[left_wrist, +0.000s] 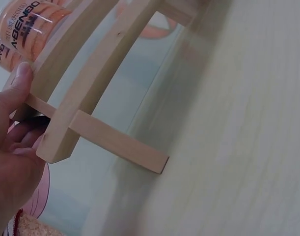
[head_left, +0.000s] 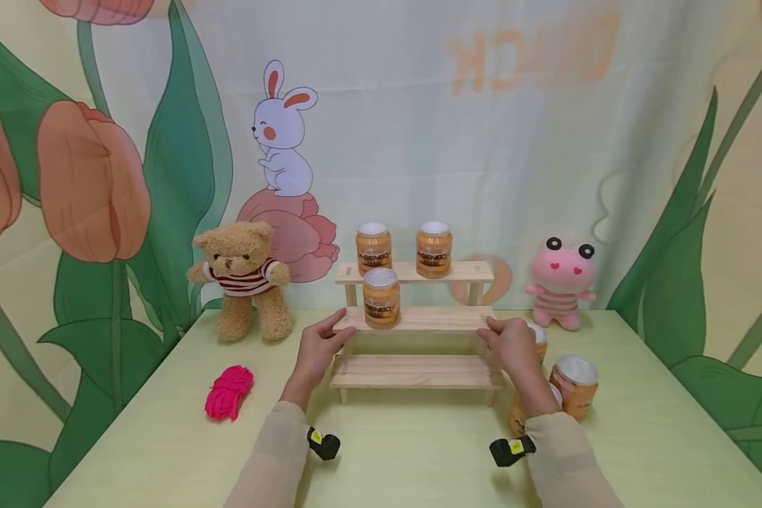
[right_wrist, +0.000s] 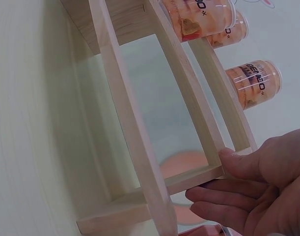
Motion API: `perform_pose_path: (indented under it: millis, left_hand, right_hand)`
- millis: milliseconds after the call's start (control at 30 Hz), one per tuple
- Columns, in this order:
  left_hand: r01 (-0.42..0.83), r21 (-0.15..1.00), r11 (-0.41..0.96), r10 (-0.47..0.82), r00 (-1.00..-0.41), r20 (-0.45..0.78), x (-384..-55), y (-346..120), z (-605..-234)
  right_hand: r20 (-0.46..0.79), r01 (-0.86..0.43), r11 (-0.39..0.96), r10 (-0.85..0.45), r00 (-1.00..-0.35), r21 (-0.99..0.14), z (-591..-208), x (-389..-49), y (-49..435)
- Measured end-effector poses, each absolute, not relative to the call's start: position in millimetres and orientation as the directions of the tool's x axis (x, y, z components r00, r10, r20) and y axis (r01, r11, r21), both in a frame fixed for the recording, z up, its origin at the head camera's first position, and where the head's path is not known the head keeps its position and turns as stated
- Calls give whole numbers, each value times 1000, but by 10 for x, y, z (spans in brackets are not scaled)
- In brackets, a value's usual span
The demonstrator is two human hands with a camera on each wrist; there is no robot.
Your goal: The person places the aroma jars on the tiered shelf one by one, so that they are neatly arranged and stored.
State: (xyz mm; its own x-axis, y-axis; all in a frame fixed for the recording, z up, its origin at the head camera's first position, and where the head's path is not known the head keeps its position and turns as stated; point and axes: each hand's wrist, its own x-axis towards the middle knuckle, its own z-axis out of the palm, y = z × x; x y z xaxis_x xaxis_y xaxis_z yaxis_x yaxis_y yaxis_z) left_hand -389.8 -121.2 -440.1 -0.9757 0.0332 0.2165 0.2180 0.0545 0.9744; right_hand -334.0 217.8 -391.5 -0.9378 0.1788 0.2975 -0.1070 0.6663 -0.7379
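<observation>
A three-tier wooden shelf rack [head_left: 419,371] stands on the table. My left hand [head_left: 318,346] grips the left end of its middle tier, and in the left wrist view the thumb [left_wrist: 23,81] lies at the tier's edge. At the opposite end my right hand [head_left: 511,342] pinches the same tier, thumb above and fingers [right_wrist: 223,196] below. One orange can [head_left: 381,300] with a pale lid sits on the left of the middle tier. Two similar cans, a left one [head_left: 374,248] and a right one [head_left: 434,250], stand upright on the top tier. The bottom tier bears nothing.
More orange cans, including one upright can [head_left: 573,386], stand beside my right forearm, partly hidden by it. A teddy bear [head_left: 240,279] and pink yarn [head_left: 229,393] are left of the rack. A pink frog plush [head_left: 559,282] sits back right, before a printed curtain [head_left: 381,141].
</observation>
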Motion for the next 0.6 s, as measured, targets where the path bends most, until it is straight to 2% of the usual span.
perform_pose_path:
  millis: [167, 367, 600]
  left_hand:
    - [236, 968, 86, -2, -972, 237, -3964, -1201, -4507]
    - [282, 952, 118, -10, -959, 285, -3967, -1182, -4529]
    - [284, 953, 107, -25, -957, 288, -3965, -1176, -4530]
  right_hand:
    - [278, -118, 648, 150, -949, -753, -3919, -3334, 2203]
    - [103, -37, 541, 91, -990, -840, -3846, -3311, 2311]
    - [41, -27, 633, 8, -999, -774, -3567, -3169, 2527]
